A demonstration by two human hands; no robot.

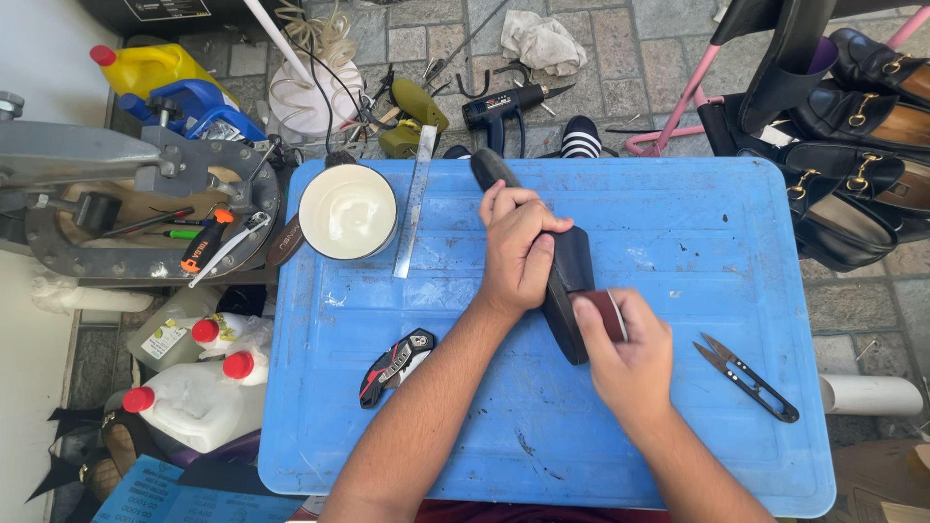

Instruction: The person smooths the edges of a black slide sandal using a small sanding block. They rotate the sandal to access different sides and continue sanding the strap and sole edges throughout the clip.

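Observation:
A dark shoe lies sole-up and slanted on the blue work board. My left hand is clamped over its middle and holds it down. My right hand pinches a small dark red sanding block and presses it against the shoe's near end. The far tip of the shoe sticks out beyond my left hand.
On the board lie a round tin of white paste, a metal ruler, a folding utility knife and thread snips. Black loafers stand at the right. Jugs, a press and a heat gun surround the board.

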